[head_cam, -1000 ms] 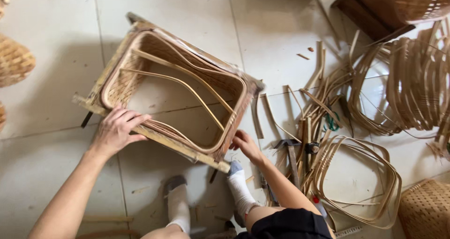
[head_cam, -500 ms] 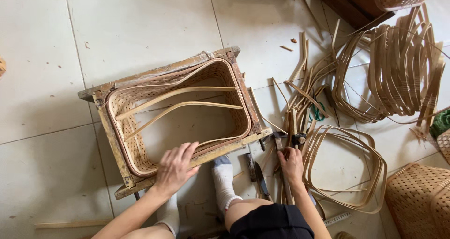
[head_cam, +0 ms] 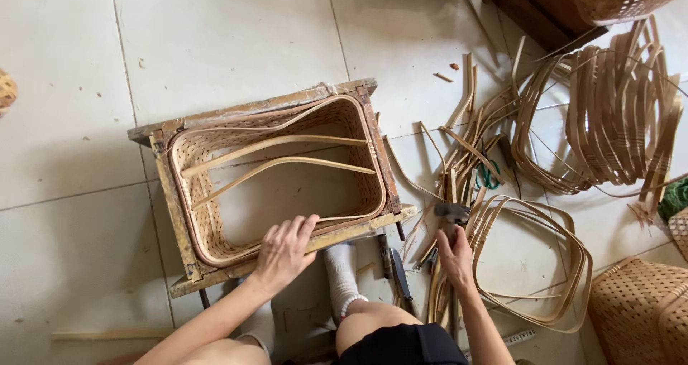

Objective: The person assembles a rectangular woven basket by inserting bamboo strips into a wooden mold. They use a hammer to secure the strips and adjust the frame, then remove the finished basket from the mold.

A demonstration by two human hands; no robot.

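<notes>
Resting on the near edge of the wooden frame (head_cam: 276, 111), the left hand (head_cam: 283, 252) lies flat with fingers spread, touching the woven basket (head_cam: 197, 214) that sits inside this frame. Right of the frame, the right hand (head_cam: 456, 257) reaches a hammer (head_cam: 451, 213) among bamboo strips (head_cam: 530, 265); whether its fingers grip the hammer, I cannot tell.

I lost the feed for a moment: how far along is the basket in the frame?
Done: woven walls sit inside the wooden frame, with a bent rim strip lining them. In hand: left hand rests on the frame's near edge; right hand is at the hammer. Left: two loose strips cross the open middle.
</notes>
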